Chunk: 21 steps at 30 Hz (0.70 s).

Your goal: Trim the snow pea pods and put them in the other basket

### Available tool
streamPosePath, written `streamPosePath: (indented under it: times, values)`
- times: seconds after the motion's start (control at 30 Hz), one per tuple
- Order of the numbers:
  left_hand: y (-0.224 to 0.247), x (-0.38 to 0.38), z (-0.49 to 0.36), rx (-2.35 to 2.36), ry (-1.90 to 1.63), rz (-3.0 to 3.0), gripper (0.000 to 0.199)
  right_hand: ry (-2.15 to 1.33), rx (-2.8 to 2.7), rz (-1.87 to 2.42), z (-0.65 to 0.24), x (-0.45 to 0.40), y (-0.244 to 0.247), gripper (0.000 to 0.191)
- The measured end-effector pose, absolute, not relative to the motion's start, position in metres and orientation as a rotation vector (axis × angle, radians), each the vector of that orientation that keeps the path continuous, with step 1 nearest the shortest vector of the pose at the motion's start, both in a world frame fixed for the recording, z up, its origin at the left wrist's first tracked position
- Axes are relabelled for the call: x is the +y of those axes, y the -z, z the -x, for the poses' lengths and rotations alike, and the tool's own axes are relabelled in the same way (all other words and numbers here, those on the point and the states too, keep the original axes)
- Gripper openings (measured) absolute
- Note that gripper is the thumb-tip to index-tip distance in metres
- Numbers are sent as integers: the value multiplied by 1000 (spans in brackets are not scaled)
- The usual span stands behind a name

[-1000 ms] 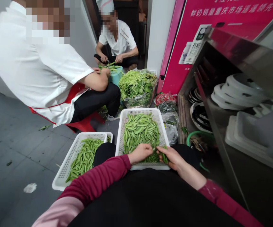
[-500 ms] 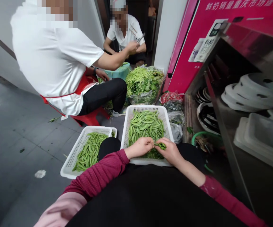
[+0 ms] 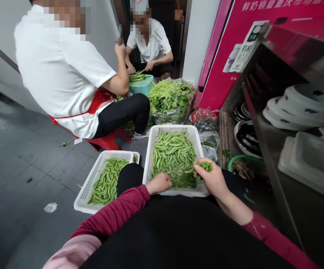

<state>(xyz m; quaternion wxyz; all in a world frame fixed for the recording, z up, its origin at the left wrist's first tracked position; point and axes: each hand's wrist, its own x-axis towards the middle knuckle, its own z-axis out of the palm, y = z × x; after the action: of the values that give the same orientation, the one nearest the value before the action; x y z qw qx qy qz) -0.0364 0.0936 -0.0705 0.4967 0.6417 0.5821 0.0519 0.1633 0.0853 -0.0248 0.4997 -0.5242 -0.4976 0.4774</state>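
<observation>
A white perforated basket (image 3: 148, 149) in front of me holds green pea pods (image 3: 173, 149), with a heap of small green trimmings (image 3: 183, 180) at its near end. Over the near left corner is my left hand (image 3: 160, 183), its fingers pressed together beside the trimmings; anything between them is too small to name. My right hand (image 3: 210, 177) is closed around several green pods (image 3: 206, 166) at the basket's right side. Another white basket (image 3: 87, 186) with pods stands on the floor at the left.
Two people in white sit ahead, one on a red stool (image 3: 108, 139). Leafy greens (image 3: 171, 97) in a bag lie beyond the basket. A metal shelf (image 3: 265, 149) with white dishes and a green tub (image 3: 230, 161) stand at the right.
My hands have moved apart: the left down and left to the trimmings, the right up and right with the pods. The nearer person's raised hand has swung left and up.
</observation>
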Motion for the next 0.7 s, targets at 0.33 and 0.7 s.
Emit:
streamPosePath:
  times: [0.33, 0.7]
  values:
    - [7, 103, 19, 892, -185, -1799, 29, -1390, -1158, 1264, -160, 87, 33, 27]
    - [6, 97, 24, 896, -86, -2571, 21, -843, -2509, 1074, -166, 85, 28, 6]
